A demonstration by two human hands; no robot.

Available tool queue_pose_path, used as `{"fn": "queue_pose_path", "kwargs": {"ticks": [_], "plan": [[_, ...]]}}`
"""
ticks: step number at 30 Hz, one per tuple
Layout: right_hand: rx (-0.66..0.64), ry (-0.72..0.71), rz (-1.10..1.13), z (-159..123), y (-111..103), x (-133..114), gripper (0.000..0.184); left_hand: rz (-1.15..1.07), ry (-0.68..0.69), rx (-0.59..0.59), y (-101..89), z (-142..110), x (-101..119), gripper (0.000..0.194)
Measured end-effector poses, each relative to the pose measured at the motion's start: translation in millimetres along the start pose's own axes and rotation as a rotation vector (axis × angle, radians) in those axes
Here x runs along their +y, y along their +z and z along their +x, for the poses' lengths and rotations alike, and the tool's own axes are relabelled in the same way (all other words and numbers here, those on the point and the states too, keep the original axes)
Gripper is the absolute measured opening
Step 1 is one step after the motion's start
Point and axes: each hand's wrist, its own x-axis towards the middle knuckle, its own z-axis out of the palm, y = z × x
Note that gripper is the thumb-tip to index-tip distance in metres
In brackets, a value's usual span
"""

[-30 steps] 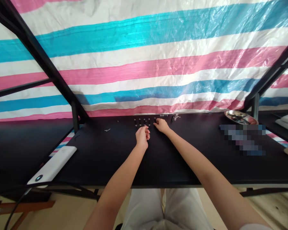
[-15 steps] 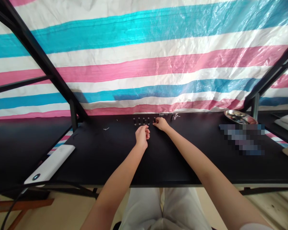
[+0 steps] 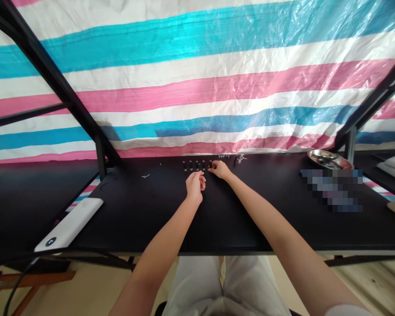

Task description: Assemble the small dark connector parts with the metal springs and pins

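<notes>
Several small dark cylindrical pieces (image 3: pixel 190 165) with pale ends stand in a row near the back of the black table (image 3: pixel 134 210). At the right end of that row, my right hand (image 3: pixel 220 170) pinches one more small black piece (image 3: pixel 211 164) between thumb and fingers, its base at the tabletop. Just in front of the row is my left hand (image 3: pixel 194 185), its fingers curled inward; whatever they may hold is hidden. Behind my right hand lies a short line of tiny silvery parts (image 3: pixel 224 156). To their right is a small clump of white strands (image 3: pixel 240 158).
A shiny metal dish (image 3: pixel 329 159) sits at the back right, with a blurred-out flat item (image 3: pixel 332 191) in front of it. A white power-bank-like box (image 3: pixel 70 224) lies at the left edge. Black frame bars (image 3: pixel 59 83) and a striped sheet (image 3: pixel 200 96) rise behind.
My right hand has shifted slightly left with the small black piece, nearer to the row. My left hand has hardly moved.
</notes>
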Motion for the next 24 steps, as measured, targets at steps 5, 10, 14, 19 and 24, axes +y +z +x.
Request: {"fn": "queue_pose_path", "kwargs": {"ticks": [5, 10, 14, 19, 24], "plan": [[-0.013, 0.002, 0.026, 0.1, -3.1, -0.8, 0.019, 0.002, 0.005, -0.005, -1.2, 1.4, -1.2, 0.014], [-0.021, -0.004, 0.048, 0.1, -4.4, 0.7, 0.020, 0.010, 0.012, -0.009, -1.5, 2.2, -1.8, 0.014], [-0.020, 0.003, 0.033, 0.8, -4.8, 1.7, 0.020, 0.007, 0.018, -0.004, -1.1, 1.8, -0.5, 0.014], [-0.034, -0.006, 0.012, -1.5, -8.0, 0.6, 0.019, 0.014, 0.020, -0.001, -1.4, 1.1, 1.1, 0.015], [-0.047, -0.026, -0.006, -10.5, -17.4, 7.2, 0.025, 0.018, 0.014, 0.014, -2.5, 2.2, 0.5, 0.014]]}}
